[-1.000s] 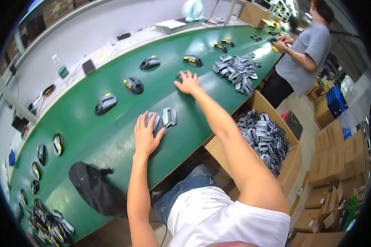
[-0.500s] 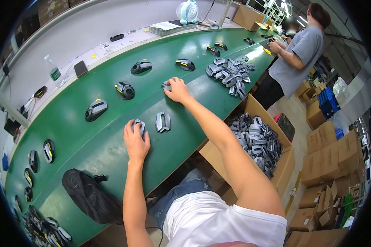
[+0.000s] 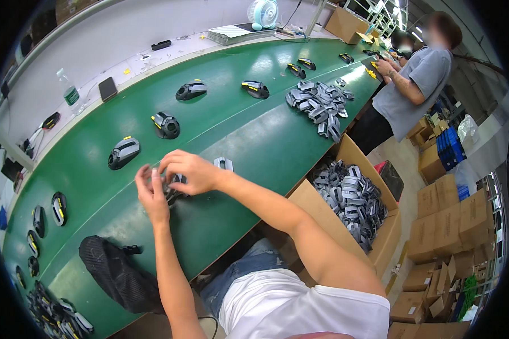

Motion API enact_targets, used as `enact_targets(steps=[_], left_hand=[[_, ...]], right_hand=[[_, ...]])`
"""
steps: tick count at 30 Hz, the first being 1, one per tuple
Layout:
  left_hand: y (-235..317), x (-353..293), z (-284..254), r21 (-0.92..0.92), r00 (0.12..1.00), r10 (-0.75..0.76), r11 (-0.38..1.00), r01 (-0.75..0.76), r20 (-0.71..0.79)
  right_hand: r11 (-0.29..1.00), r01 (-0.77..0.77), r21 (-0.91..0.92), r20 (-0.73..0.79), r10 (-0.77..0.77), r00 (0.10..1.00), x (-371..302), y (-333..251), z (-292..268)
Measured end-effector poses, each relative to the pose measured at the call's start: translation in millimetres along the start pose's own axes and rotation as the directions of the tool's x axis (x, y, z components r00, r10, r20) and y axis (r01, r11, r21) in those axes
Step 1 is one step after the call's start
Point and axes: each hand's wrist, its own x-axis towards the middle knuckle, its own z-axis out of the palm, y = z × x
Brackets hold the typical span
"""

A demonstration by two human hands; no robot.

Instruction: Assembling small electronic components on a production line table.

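Note:
My two hands are close together above the green workbench. My right hand point(image 3: 188, 171) has its fingers bent around a small grey plastic shell point(image 3: 178, 179), partly hidden by the fingers. My left hand point(image 3: 151, 191) is just beside it, fingers pointing up and smeared by motion, so its grip is unclear. Just beyond my right wrist lies another grey plastic shell point(image 3: 223, 164), partly covered by the arm. Farther back sit rounded black-and-grey plastic assemblies with yellow parts, the nearest assembly point(image 3: 124, 152) to the left of my hands.
A heap of grey shells point(image 3: 319, 104) lies on the bench at the right, above an open carton point(image 3: 373, 248) full of more. At near left are a black mesh bag point(image 3: 116, 271) and a dark pile of parts point(image 3: 54, 311). A co-worker point(image 3: 413, 79) stands at far right.
My right hand has come back leftward from the far part of the bench to meet my left hand, which has shifted left and lifted. The shell under my left hand is no longer lying there.

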Motion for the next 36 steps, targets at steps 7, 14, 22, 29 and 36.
enact_targets(steps=[7, 14, 22, 29, 36], left_hand=[[-11.0, 4.5, -8.0, 0.071, 0.991, -0.046, 0.996, 0.055, -0.123], [-8.0, 6.6, -11.9, 0.182, 0.952, 0.146, 0.978, -0.098, -0.269], [3.9, 0.8, -8.0, 0.091, 0.993, -0.070, 0.994, 0.062, 0.090], [-6.1, -3.5, -6.6, 0.124, 0.997, 0.025, 0.992, -0.035, 0.079], [-18.7, -5.3, 1.0, 0.037, 0.992, -0.120, 0.992, 0.118, 0.033]], right_hand=[[0.912, -0.292, 0.289, -0.177, 0.351, 0.919, 8.8, 11.8, 47.5], [0.875, -0.413, 0.252, -0.035, 0.435, 0.900, -7.7, -1.1, 37.3], [0.648, -0.427, 0.630, 0.035, 0.526, 0.850, -3.9, 13.1, 34.6], [0.811, -0.474, 0.344, -0.072, 0.526, 0.848, -1.4, -0.8, 43.9], [0.864, -0.470, 0.181, -0.153, 0.496, 0.855, -0.6, -10.6, 44.5]])
